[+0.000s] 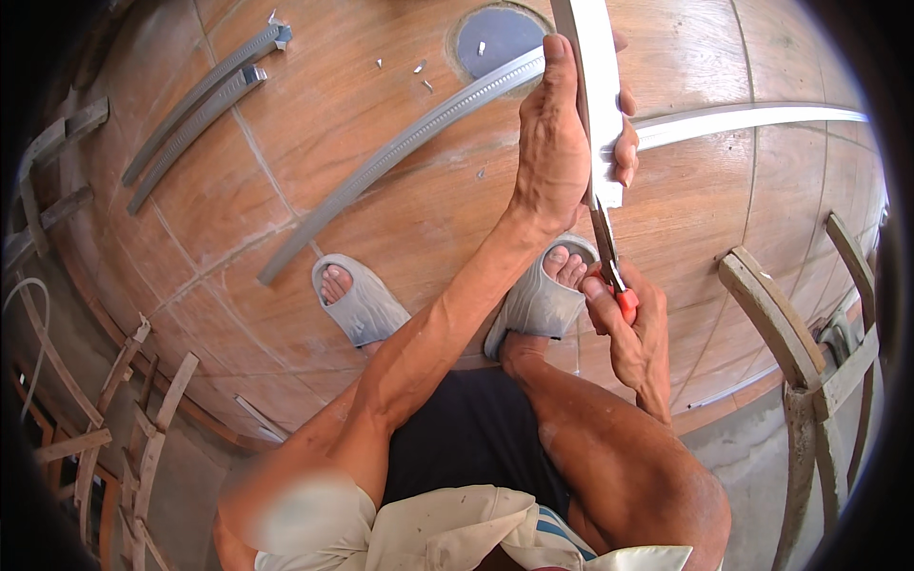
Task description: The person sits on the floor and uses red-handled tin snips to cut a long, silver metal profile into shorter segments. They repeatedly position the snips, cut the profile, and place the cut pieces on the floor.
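My left hand (pixel 554 157) is wrapped round a bright metal channel (pixel 598 105), its thumb lying along one side and its fingers curling over the other. The channel stretches away from me past the top of the view. In my right hand (pixel 636 328) is a pair of tin snips (pixel 604 238) with red handles, closed in my grip. Their dark blades meet the channel's near end, at one corner; how deep they reach into the metal cannot be made out.
A long ribbed metal channel (pixel 381 169) and a smooth bright one (pixel 752 120) lie on the tiled floor (pixel 685 228). Two shorter channels (pixel 198 128) rest at far left. Small metal scraps (pixel 427 86) lie near a round grey patch (pixel 486 29). Wooden frames (pixel 773 305) stand at both sides.
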Tool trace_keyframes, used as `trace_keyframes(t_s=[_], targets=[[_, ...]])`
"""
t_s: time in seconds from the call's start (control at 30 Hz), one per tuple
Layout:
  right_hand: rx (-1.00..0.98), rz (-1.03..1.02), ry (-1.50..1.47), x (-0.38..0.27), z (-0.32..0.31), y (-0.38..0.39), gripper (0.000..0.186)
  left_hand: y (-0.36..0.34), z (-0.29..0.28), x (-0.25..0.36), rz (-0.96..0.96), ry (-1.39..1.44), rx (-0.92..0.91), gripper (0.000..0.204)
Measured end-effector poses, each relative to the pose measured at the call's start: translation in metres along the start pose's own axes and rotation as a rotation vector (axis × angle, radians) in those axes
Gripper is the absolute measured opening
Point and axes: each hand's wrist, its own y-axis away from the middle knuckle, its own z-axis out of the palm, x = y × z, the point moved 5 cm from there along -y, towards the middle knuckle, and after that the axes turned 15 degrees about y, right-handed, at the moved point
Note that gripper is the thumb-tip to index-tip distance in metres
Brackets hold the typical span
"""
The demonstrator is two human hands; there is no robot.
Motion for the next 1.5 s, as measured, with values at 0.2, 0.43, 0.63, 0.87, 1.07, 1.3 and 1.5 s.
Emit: trace_keyframes(t_s=[0.2, 0.43, 0.63, 0.87, 1.07, 1.3, 1.5], targets=[[0.024, 0.019, 0.062, -0.002, -0.001, 0.000, 0.024, 0.000, -0.004, -0.001, 0.013, -0.006, 0.028, 0.080], [0.048, 0.001, 0.098, -0.005, 0.000, -0.002, 0.024, -0.001, -0.005, 0.003, 0.044, -0.048, 0.034, 0.077], [0.052, -0.016, 0.110, -0.005, 0.000, -0.003, 0.024, 0.000, -0.002, 0.009, 0.083, -0.121, 0.025, 0.074], [0.059, -0.017, 0.119, -0.006, 0.000, -0.003, 0.025, 0.000, -0.005, 0.008, 0.088, -0.131, 0.032, 0.068], [0.083, 0.004, 0.079, 0.005, 0.006, -0.004, 0.024, 0.002, 0.000, 0.013, 0.021, -0.133, 0.089, 0.060], [0.075, -0.056, -0.131, 0.010, 0.011, -0.007, 0.022, 0.001, 0.012, 0.005, 0.121, -0.042, 0.100, 0.052], [0.144, -0.066, -0.084, 0.015, 0.005, -0.004, 0.022, 0.000, 0.020, 0.001, 0.230, -0.038, 0.167, 0.053]])
